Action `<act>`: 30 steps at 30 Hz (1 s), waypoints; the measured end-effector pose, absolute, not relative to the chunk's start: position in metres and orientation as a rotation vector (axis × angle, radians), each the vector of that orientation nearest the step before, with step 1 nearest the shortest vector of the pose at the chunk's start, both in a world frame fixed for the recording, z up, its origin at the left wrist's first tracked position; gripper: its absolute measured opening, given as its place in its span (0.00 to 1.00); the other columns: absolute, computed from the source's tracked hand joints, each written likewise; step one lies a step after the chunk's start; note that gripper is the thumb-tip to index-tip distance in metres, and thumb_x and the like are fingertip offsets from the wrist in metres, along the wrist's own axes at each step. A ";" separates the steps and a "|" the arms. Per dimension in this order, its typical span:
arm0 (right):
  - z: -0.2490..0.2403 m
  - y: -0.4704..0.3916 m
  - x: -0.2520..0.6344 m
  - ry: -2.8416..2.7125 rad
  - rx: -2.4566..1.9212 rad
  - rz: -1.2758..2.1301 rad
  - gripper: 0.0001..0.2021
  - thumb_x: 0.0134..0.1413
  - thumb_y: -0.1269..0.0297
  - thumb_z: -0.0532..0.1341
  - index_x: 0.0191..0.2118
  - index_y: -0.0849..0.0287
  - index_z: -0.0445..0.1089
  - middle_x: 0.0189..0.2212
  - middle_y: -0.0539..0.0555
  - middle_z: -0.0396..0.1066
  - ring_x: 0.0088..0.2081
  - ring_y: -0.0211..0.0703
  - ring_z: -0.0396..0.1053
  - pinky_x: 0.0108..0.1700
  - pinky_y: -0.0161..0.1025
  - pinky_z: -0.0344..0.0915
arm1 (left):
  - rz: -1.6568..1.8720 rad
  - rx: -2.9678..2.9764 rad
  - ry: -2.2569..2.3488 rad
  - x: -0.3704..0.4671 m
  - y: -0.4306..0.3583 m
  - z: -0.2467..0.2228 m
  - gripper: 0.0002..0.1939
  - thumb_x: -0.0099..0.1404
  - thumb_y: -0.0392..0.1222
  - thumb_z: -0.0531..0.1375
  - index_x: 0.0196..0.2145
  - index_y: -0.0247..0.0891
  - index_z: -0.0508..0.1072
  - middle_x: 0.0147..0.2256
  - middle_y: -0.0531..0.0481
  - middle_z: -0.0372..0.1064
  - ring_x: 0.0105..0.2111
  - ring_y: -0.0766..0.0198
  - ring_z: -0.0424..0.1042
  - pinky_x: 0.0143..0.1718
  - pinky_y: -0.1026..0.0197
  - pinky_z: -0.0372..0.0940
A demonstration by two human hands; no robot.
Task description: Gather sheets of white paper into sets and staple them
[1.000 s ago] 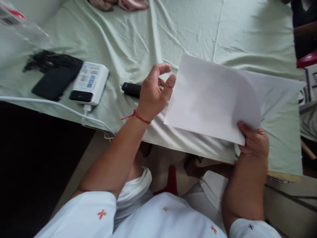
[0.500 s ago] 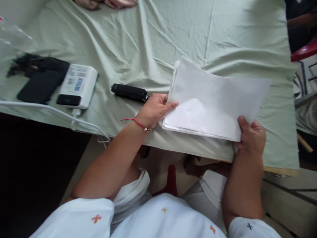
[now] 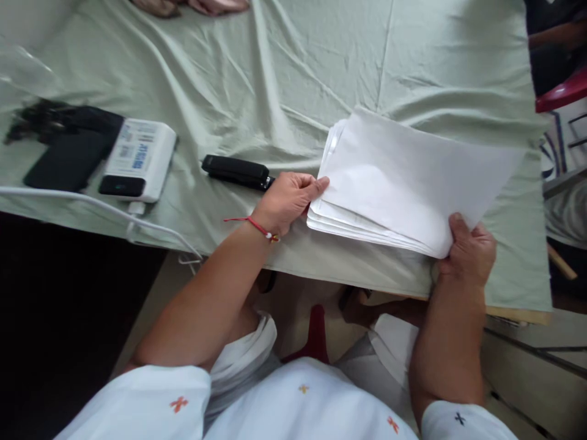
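A stack of white paper sheets (image 3: pixel 403 177) is held between my hands above the near right part of the table. My left hand (image 3: pixel 291 198) pinches the left edge of the stack, thumb on top. At the lower right corner my right hand (image 3: pixel 470 247) grips the sheets with its thumb on top and its other fingers underneath. The sheets are fanned out at the left, so several edges show. Just beyond my left hand lies a black stapler-like object (image 3: pixel 236 171), its right end partly hidden behind the hand.
A green cloth (image 3: pixel 321 55) covers the table. To the left lie a white power bank (image 3: pixel 140 153) with a white cable (image 3: pixel 92 197), a black flat case (image 3: pixel 64 160) and a dark tangled item (image 3: pixel 41 116). A person's arm (image 3: pixel 557 36) shows at the far right.
The stack has shifted slightly to the right. Its sheets have spread, with the top one sliding right and more edges showing at the left. Both hands keep hold of it.
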State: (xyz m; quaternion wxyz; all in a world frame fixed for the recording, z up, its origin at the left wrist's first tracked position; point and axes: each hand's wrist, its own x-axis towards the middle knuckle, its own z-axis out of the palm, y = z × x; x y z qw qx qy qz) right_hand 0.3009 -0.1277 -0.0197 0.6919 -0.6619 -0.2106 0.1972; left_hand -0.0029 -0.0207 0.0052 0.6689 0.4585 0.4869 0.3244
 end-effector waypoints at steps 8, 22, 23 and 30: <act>-0.020 -0.126 0.303 -0.449 -1.476 0.395 0.14 0.40 0.62 0.75 0.33 0.63 0.77 0.32 0.50 0.78 0.35 0.36 0.75 0.43 0.34 0.77 | 0.663 1.062 1.070 -0.008 -0.018 0.005 0.24 0.61 0.48 0.75 0.20 0.37 0.69 0.19 0.57 0.60 0.18 0.75 0.55 0.18 0.68 0.48; -0.019 -0.128 0.298 -0.465 -1.449 0.477 0.18 0.38 0.61 0.77 0.34 0.64 0.77 0.33 0.52 0.78 0.36 0.37 0.75 0.44 0.35 0.76 | 0.702 0.894 1.053 -0.005 -0.015 -0.003 0.19 0.74 0.52 0.64 0.29 0.37 0.75 0.24 0.52 0.71 0.25 0.67 0.69 0.29 0.65 0.65; -0.019 -0.128 0.297 -0.471 -1.439 0.487 0.18 0.38 0.60 0.78 0.35 0.64 0.77 0.34 0.53 0.79 0.36 0.37 0.75 0.44 0.35 0.76 | 0.716 0.883 1.054 -0.004 -0.015 -0.003 0.19 0.74 0.54 0.64 0.31 0.37 0.76 0.25 0.51 0.72 0.27 0.65 0.72 0.32 0.64 0.68; -0.018 -0.128 0.293 -0.555 -1.345 0.509 0.18 0.42 0.61 0.78 0.38 0.65 0.80 0.33 0.54 0.80 0.36 0.36 0.77 0.44 0.34 0.76 | 0.795 0.788 0.987 0.003 -0.013 -0.008 0.17 0.67 0.54 0.71 0.37 0.36 0.79 0.30 0.50 0.79 0.39 0.56 0.82 0.43 0.57 0.77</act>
